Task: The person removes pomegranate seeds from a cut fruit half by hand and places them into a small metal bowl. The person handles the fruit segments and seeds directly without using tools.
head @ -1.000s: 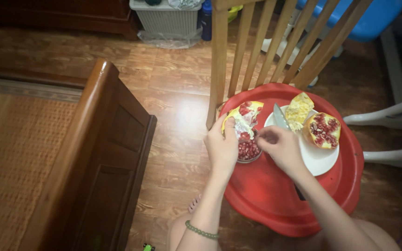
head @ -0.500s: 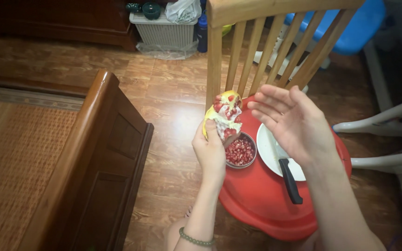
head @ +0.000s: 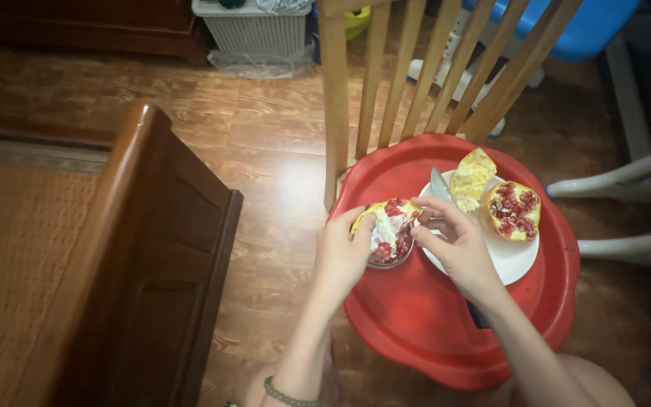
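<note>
My left hand grips a broken pomegranate piece, yellow rind with red seeds, held just over a small bowl of loose seeds. The fingertips of my right hand touch the piece's right side. Both hands are above a red chair seat. On a white plate to the right lie a pomegranate half, an emptied yellow rind piece and a knife, whose handle my right wrist hides.
The wooden slatted chair back rises behind the seat. A dark wooden cabinet stands at left, beside a woven mat. White chair legs are at right; a white basket and a blue seat are at the back.
My left hand has lowered the pomegranate piece back over the bowl. My right hand, raised open half a second ago, has come down onto the piece.
</note>
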